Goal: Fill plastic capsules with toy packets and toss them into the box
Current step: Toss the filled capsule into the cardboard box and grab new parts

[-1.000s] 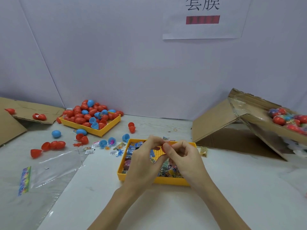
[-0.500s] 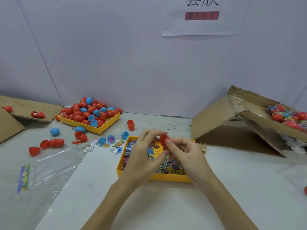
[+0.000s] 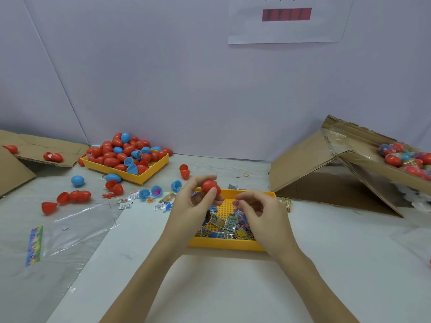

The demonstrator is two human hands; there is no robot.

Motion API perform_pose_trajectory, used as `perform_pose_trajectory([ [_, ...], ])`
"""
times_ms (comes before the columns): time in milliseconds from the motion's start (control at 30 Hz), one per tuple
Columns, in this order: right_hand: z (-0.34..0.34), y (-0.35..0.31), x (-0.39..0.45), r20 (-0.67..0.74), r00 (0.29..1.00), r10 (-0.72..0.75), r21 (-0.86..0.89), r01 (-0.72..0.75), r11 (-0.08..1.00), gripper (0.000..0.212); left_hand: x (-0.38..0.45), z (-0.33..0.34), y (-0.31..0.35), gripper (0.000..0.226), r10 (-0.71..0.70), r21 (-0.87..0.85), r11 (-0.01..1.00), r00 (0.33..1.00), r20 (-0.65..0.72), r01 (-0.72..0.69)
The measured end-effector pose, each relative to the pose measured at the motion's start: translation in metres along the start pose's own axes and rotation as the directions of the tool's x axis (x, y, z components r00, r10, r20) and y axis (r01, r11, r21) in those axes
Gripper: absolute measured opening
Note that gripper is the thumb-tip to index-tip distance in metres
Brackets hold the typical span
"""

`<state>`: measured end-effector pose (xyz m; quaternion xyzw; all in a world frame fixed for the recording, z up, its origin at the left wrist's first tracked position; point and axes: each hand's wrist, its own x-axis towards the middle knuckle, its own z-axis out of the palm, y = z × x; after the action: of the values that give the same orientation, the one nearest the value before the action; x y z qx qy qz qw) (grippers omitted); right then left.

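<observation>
My left hand (image 3: 196, 201) grips a red capsule (image 3: 211, 187) between thumb and fingers, raised over the back left corner of the near yellow tray (image 3: 224, 244). Several toy packets (image 3: 224, 226) lie in that tray. My right hand (image 3: 261, 213) hovers over the tray's right half, a short gap from the capsule, with its fingers loosely curled. A small pinkish packet shows by its fingertips; I see no grip on it. The cardboard box (image 3: 363, 159) with filled capsules (image 3: 405, 157) stands tilted at the right.
A second yellow tray (image 3: 140, 177) heaped with red and blue capsules sits at the back left. Loose capsule halves, small packets and a clear plastic bag (image 3: 70, 231) are scattered at the left. Flattened cardboard (image 3: 30, 150) lies at the far left.
Both hands were pressed together on the red capsule. They have come apart: the left hand keeps the capsule and has lifted it slightly, and the right hand has drawn back to the right.
</observation>
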<state>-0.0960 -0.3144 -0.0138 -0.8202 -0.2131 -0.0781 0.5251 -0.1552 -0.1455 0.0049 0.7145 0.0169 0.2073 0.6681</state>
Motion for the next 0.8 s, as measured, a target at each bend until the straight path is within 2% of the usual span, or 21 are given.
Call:
perform_pose_trajectory([
  [67, 0.0, -0.002, -0.001, 0.092, 0.996, -0.002, -0.258, 0.025, 0.966, 0.02, 0.001, -0.001, 0.001, 0.028, 0.013, -0.011, 1.0, 1.0, -0.01, -0.013],
  [133, 0.001, -0.004, -0.001, 0.185, 0.978, 0.096, -0.424, -0.009, 0.906, 0.035, 0.002, -0.002, 0.003, 0.022, 0.026, -0.036, 0.999, 0.999, -0.032, -0.027],
  [233, 0.001, -0.011, -0.001, 0.205, 0.97, 0.133, -0.477, -0.02, 0.879, 0.025, 0.003, -0.002, 0.002, 0.024, 0.026, 0.0, 1.0, 0.998, -0.052, -0.026],
  [333, 0.001, -0.013, -0.003, 0.205, 0.973, 0.11, -0.454, -0.005, 0.891, 0.009, 0.003, -0.002, 0.001, 0.034, 0.029, 0.029, 0.999, 0.998, -0.062, -0.027],
  [400, 0.0, -0.011, -0.003, 0.188, 0.978, 0.091, -0.415, -0.005, 0.91, 0.005, 0.003, -0.002, 0.0, 0.039, 0.019, -0.016, 1.0, 0.999, -0.047, -0.02],
  [500, 0.0, -0.009, -0.005, 0.123, 0.992, 0.037, -0.269, -0.002, 0.963, 0.004, 0.006, -0.003, -0.001, 0.031, -0.014, -0.121, 0.993, 1.0, 0.022, 0.017],
  [600, -0.001, -0.008, -0.005, 0.065, 0.997, 0.029, -0.097, -0.022, 0.995, 0.005, 0.005, -0.004, -0.004, 0.023, -0.017, -0.021, 1.0, 0.999, 0.043, 0.018],
  [733, -0.003, -0.007, -0.004, 0.026, 0.999, 0.021, 0.051, -0.022, 0.998, 0.008, 0.002, -0.001, -0.002, 0.035, -0.04, 0.067, 0.997, 0.998, 0.045, 0.037],
  [800, -0.004, -0.007, -0.004, 0.021, 0.999, 0.039, 0.162, -0.042, 0.986, 0.008, 0.001, -0.001, -0.002, 0.027, -0.031, 0.1, 0.995, 0.998, 0.048, 0.026],
])
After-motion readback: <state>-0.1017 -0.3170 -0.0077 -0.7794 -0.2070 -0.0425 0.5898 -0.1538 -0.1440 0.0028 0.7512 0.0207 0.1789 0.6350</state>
